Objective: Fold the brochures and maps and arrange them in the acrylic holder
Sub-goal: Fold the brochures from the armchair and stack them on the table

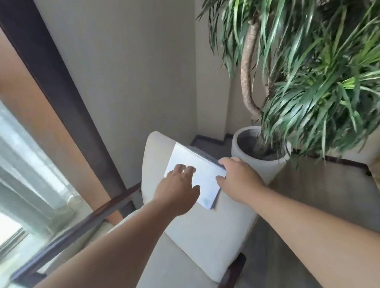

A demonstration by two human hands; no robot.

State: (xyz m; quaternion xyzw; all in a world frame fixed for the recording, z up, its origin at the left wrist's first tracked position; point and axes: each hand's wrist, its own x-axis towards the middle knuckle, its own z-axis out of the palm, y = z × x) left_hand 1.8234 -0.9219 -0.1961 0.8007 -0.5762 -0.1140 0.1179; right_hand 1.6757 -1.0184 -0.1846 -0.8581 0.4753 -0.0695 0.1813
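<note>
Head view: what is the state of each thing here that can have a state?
brochure: lies on the armchair backrest, white face up, darker layer beneath.
left hand: fingers straight, pressing on the brochure.
right hand: pinches the brochure's right edge.
potted plant: stands upright.

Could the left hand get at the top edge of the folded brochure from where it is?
Probably yes. The left hand lies flat on the folded brochure, whose upper part is bare; the right hand grips only its right edge.
</note>
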